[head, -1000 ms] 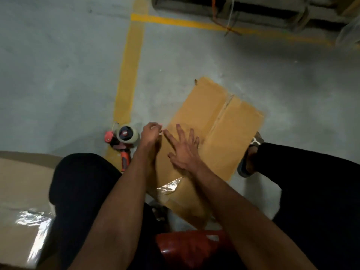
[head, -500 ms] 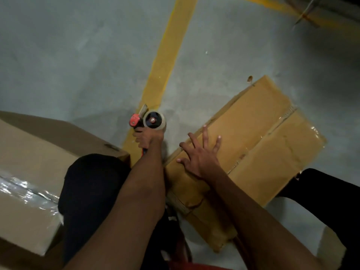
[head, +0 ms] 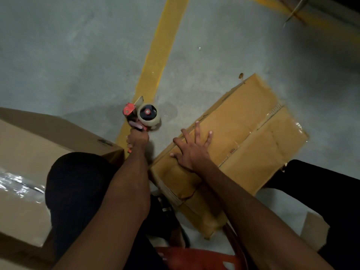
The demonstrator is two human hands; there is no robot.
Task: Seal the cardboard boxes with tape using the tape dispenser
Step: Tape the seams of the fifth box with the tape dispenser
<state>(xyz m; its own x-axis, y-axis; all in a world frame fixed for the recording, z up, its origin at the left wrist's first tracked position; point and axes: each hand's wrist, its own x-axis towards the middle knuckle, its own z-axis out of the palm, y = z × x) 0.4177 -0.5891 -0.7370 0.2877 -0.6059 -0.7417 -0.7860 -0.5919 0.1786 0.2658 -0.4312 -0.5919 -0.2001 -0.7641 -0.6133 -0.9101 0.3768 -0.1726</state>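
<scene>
1. While the left hand [head: 137,140] curls round the handle of the tape dispenser [head: 143,116], the tool stands off the concrete floor [head: 78,55], just beside the near-left edge of the cardboard box [head: 251,133]. The grip looks chosen so the roll and the cutting head point away from the body, ready to be swung over onto the cardboard.
2. Spread flat, the right hand [head: 191,151] lies on the box's top near its left corner, fingers straight and fanned, holding nothing. I judge it is there to pin the flaps shut and keep the box from sliding when tape is pulled across.
3. Lying on the floor between the person's knees, the box is turned at an angle, its centre seam [head: 253,133] running away to the upper right. Some glossy tape shows along the far part of that seam; how fully it is covered I cannot tell.
4. Set at the left, a second box [head: 23,152] carries a shiny strip of tape [head: 17,184] across its top, which suggests it is already sealed and was put aside.
5. Under the person shows part of a red seat [head: 194,258], and a yellow floor line [head: 161,49] passes behind the dispenser.
</scene>
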